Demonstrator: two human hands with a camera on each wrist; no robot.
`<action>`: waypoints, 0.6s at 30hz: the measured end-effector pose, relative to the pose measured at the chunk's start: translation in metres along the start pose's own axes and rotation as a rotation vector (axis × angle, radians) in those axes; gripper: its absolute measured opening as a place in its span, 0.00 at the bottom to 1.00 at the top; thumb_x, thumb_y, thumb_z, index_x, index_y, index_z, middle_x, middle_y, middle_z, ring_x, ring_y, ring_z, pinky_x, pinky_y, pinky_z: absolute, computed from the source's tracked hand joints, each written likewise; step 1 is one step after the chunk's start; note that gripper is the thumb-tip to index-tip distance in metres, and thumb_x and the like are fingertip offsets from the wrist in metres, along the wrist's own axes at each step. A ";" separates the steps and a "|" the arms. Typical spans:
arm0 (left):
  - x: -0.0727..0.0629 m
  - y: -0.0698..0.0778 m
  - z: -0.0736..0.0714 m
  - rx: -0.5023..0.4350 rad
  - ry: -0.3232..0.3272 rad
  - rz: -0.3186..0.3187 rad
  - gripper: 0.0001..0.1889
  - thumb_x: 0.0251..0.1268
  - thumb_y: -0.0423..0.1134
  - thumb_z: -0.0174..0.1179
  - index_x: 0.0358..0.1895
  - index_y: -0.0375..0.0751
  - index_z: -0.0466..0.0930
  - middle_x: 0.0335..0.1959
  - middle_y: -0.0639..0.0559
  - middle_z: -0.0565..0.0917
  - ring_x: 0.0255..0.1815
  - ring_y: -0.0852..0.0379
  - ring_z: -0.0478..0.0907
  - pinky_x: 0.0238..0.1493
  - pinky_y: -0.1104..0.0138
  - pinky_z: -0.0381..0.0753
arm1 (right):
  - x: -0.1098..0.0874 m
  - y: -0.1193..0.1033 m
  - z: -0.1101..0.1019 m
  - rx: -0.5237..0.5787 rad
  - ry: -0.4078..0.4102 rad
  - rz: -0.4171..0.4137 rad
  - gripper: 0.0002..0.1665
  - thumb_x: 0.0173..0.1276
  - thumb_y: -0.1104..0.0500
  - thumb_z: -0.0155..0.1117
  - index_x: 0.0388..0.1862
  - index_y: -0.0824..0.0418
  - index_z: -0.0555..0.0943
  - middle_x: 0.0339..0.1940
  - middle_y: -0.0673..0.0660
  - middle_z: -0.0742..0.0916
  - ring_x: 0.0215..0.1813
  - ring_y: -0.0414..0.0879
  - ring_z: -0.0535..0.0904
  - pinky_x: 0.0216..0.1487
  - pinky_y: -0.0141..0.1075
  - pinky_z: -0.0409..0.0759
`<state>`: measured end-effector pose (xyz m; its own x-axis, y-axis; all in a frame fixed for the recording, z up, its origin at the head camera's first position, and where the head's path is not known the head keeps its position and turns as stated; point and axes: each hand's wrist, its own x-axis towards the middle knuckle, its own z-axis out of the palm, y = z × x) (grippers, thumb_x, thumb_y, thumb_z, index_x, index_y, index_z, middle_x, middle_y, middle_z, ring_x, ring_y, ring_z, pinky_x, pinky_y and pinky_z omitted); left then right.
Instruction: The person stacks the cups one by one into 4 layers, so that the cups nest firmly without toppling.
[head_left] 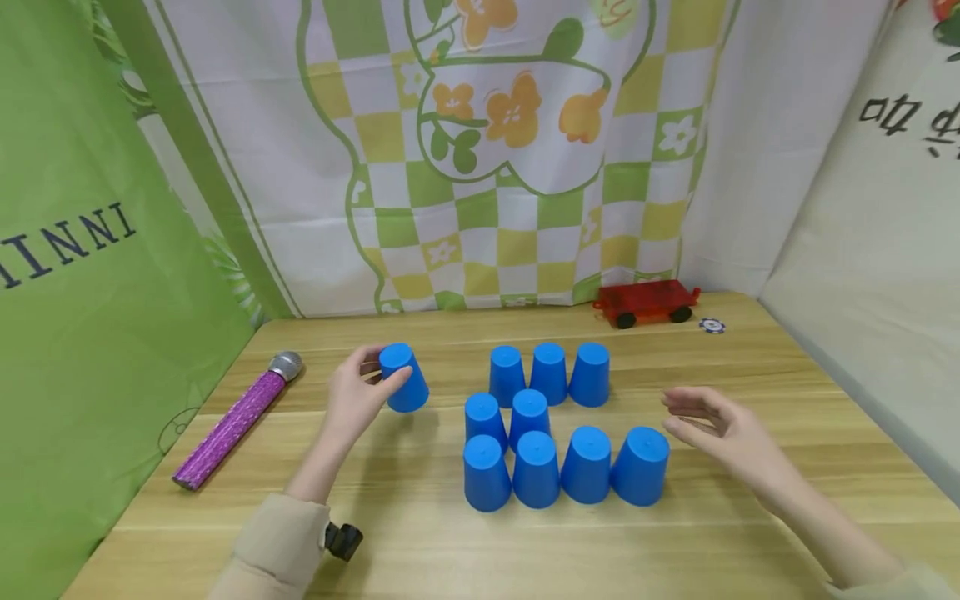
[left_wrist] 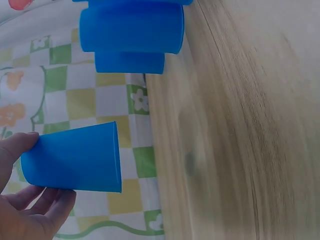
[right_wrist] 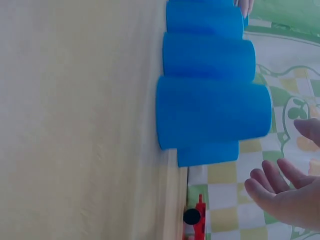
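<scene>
My left hand [head_left: 358, 390] grips a blue plastic cup [head_left: 403, 379], turned mouth down, between thumb and fingers at the left. In the left wrist view the held cup [left_wrist: 75, 157] shows a gap between its rim and the wooden tabletop. To its right stand more upside-down blue cups: three in a back row [head_left: 550, 373], two in the middle [head_left: 530, 414] and several in a front row [head_left: 588, 465]. My right hand [head_left: 723, 433], fingers loosely bent, holds nothing beside the right end cup [head_left: 641, 467] of the front row.
A purple glittery microphone [head_left: 238, 421] lies on the table [head_left: 420, 533] at the left. At the back right are a red toy wagon [head_left: 648, 302] with black wheels and a round chip [head_left: 712, 325]. Patterned cloth [head_left: 495, 225] hangs behind the table.
</scene>
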<state>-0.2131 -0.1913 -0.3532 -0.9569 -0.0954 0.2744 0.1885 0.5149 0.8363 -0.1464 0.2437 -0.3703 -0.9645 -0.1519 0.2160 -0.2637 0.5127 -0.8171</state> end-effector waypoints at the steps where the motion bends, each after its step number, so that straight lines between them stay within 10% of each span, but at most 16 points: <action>1: 0.003 -0.002 0.002 -0.008 -0.003 0.000 0.26 0.54 0.42 0.69 0.54 0.34 0.74 0.52 0.38 0.80 0.53 0.43 0.78 0.54 0.54 0.81 | -0.003 0.001 0.002 0.006 0.007 -0.012 0.25 0.67 0.59 0.61 0.60 0.68 0.71 0.52 0.54 0.82 0.48 0.20 0.73 0.46 0.16 0.75; 18: 0.028 -0.017 0.055 -0.025 -0.105 0.024 0.24 0.55 0.40 0.68 0.53 0.33 0.74 0.50 0.36 0.80 0.53 0.41 0.79 0.55 0.53 0.80 | -0.019 0.004 0.019 0.028 -0.079 0.013 0.33 0.62 0.60 0.66 0.62 0.71 0.67 0.58 0.71 0.77 0.49 0.16 0.68 0.49 0.16 0.73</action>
<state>-0.2556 -0.1553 -0.3857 -0.9697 0.0067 0.2441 0.2154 0.4942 0.8422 -0.1287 0.2323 -0.3882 -0.9634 -0.2126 0.1633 -0.2499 0.4917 -0.8341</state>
